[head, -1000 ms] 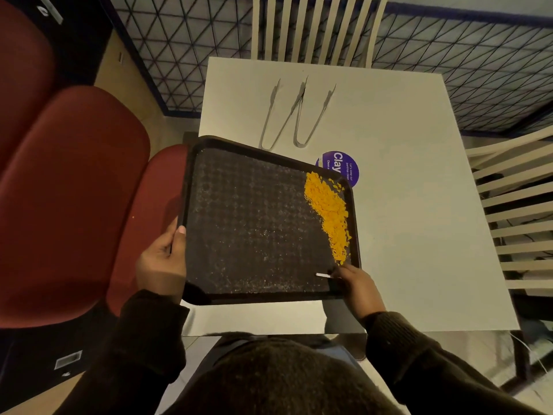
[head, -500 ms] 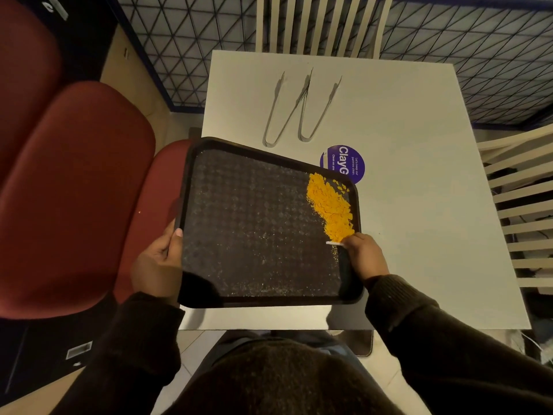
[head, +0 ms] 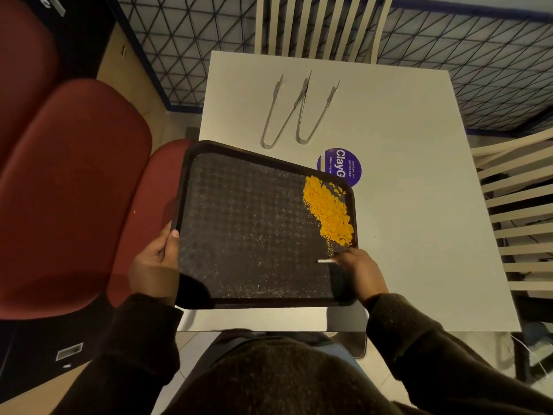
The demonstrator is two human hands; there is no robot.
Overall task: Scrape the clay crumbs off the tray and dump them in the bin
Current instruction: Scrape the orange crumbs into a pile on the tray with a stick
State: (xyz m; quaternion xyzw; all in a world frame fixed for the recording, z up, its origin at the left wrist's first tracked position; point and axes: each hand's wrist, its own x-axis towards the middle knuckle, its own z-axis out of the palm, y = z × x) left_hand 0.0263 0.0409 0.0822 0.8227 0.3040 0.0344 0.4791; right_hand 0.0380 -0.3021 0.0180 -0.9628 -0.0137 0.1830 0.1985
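A dark textured tray [head: 239,301] is tilted over the near left corner of the white table. Orange clay crumbs [head: 327,212] are heaped along its right rim, and fine specks dot the rest of its floor. My left hand [head: 155,262] grips the tray's left edge, thumb on the rim. My right hand [head: 357,272] sits at the tray's lower right, just below the heap, pinching a small white flat scraper [head: 325,261]. No bin is in view.
Two metal tongs [head: 296,115] lie at the back of the white table [head: 419,205], and a round purple ClayG sticker [head: 341,166] peeks out behind the tray. Red padded chairs [head: 74,190] stand on the left, pale slatted chairs [head: 523,223] on the right and behind.
My right hand pushed the scraper up the tray's right side, packing the crumbs into a shorter heap, then drew back down a little. The tray stays in my left hand.
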